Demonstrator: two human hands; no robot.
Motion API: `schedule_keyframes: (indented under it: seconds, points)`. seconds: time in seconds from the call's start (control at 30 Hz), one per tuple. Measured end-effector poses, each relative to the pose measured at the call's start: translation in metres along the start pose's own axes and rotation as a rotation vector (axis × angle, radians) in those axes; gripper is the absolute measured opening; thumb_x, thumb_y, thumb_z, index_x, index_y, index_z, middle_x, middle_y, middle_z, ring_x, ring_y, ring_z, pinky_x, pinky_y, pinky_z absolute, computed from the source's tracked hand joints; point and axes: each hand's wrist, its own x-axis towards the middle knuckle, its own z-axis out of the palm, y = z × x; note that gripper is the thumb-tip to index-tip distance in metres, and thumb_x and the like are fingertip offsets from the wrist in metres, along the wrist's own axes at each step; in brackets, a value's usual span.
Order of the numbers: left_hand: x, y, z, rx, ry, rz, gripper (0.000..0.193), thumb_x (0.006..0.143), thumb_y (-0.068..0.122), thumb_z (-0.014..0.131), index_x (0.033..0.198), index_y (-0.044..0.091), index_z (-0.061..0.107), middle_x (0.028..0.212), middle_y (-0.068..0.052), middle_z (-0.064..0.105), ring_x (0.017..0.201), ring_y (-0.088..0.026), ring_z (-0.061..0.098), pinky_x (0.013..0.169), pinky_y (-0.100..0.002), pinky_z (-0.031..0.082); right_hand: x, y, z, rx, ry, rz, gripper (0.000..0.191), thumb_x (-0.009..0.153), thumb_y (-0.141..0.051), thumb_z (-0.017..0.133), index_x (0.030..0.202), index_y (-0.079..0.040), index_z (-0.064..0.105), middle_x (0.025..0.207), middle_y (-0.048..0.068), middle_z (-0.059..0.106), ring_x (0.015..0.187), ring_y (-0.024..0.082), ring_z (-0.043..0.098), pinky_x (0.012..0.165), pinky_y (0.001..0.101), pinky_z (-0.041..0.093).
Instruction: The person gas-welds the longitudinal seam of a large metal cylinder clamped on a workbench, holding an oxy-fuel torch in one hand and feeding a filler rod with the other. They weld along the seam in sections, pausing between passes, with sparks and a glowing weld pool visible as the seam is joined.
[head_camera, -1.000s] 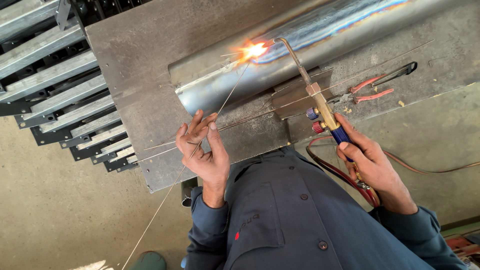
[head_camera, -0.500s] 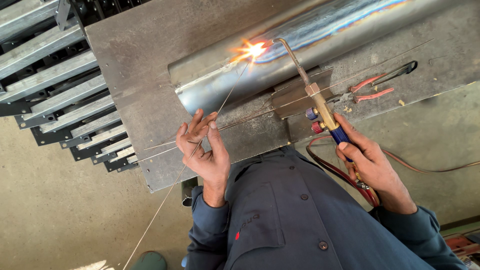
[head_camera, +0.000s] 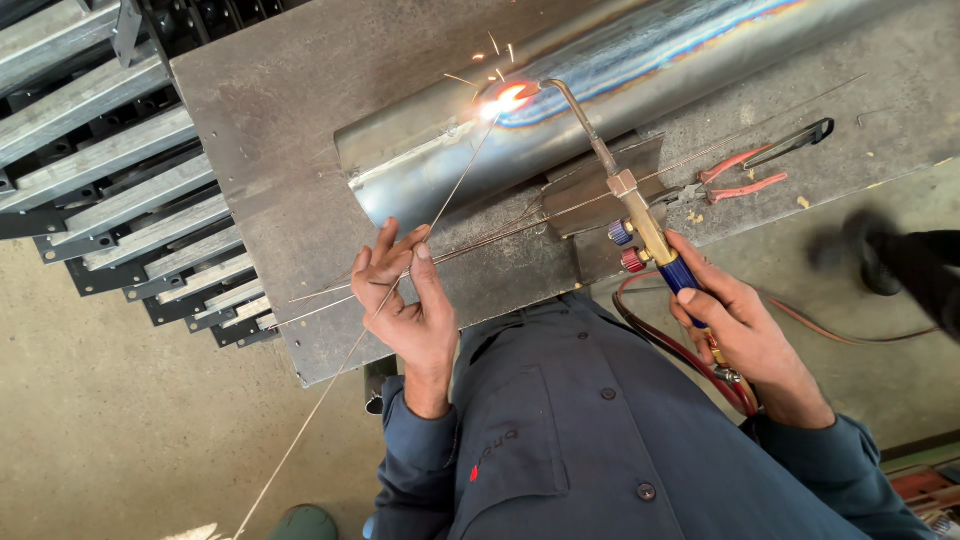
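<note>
My left hand (head_camera: 405, 295) pinches a thin filler rod (head_camera: 440, 205) whose tip reaches the bright flame (head_camera: 508, 97) on the seam of a shiny metal cylinder (head_camera: 620, 95). The rod's tail runs down past my wrist toward the floor. In my right hand (head_camera: 735, 325) is a gas torch (head_camera: 640, 215) with a brass body, blue grip and two valve knobs; its bent nozzle points at the flame. Sparks fly off the glowing spot. The cylinder lies on a grey steel table (head_camera: 280, 140).
Spare rods (head_camera: 520, 228) lie on the table beside my left hand. Red-handled pliers (head_camera: 735, 180) rest at the right. Red hoses (head_camera: 690, 355) trail from the torch. Stacked steel frames (head_camera: 110, 170) stand at left. Another person's dark shoe (head_camera: 880, 255) is at far right.
The flame spot has stayed near the cylinder's left end and now throws sparks. A dark shoe has come into view at the right. Both hands hold nearly the same pose.
</note>
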Motion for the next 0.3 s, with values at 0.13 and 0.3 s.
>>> schedule_keyframes:
  seconds: [0.13,0.3]
  points:
    - [-0.004,0.004,-0.008,-0.013,0.017,-0.007,0.016,0.106,0.002,0.061,0.112,0.005,0.047,0.113,-0.016,0.076,0.142,-0.033,0.059,0.131,-0.050,0.022,-0.001,-0.002,0.005,-0.003,0.039,0.025,0.070,0.095,-0.010,0.047,0.163,-0.024,0.036,0.073,0.002,0.047,0.045,0.008,0.040,0.042,0.0223,0.037]
    - [-0.006,0.002,-0.012,-0.025,0.030,-0.007,0.017,0.106,0.002,0.062,0.110,0.007,0.046,0.111,-0.015,0.077,0.140,-0.031,0.061,0.131,-0.050,0.021,0.003,-0.002,0.005,-0.050,0.044,0.003,0.071,0.094,-0.009,0.047,0.163,-0.024,0.035,0.073,0.002,0.047,0.044,0.007,0.041,0.042,0.0226,0.038]
